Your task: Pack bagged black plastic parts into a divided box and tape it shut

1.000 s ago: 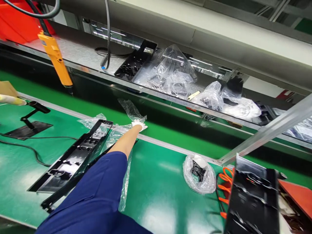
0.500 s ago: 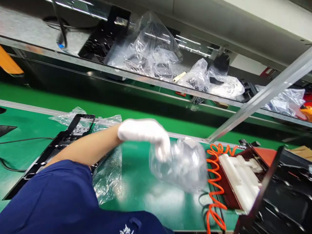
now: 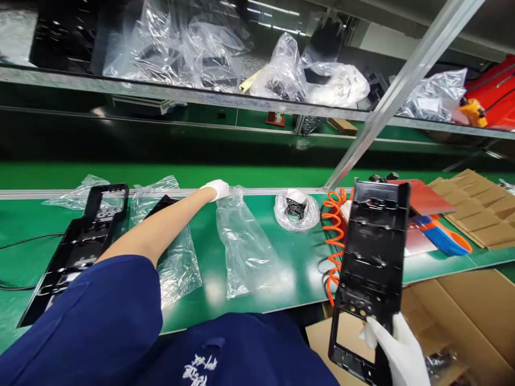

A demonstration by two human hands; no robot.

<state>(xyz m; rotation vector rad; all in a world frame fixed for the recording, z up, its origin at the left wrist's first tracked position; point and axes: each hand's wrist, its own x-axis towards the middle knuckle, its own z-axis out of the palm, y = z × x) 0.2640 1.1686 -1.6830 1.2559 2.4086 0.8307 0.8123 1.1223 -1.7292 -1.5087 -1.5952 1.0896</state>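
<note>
My left hand (image 3: pixel 218 189), in a white glove, is at the far edge of the green bench. Its fingers close on the top end of a flat clear plastic bag (image 3: pixel 247 249) spread on the bench. In my gloved right hand (image 3: pixel 398 346) is a long black plastic frame (image 3: pixel 372 246), held upright by its lower end beside a rectangular cut-out. Left of my forearm lies a similar black frame (image 3: pixel 86 236). Another clear bag (image 3: pixel 177 268), with a dark part partly hidden by my arm, rests between them.
A round clear bag of small black parts (image 3: pixel 296 210) sits near an orange coiled hose (image 3: pixel 335 241). Cardboard dividers (image 3: pixel 477 206) and a blue-orange object (image 3: pixel 444 236) lie right. Below is an open carton (image 3: pixel 470 311). A metal post (image 3: pixel 398 96) and shelf edge (image 3: pixel 193 95) cross above.
My left hand has moved left and back, and the bag now lies flat on the bench. My right hand has come into view with the black frame. The view has shifted right.
</note>
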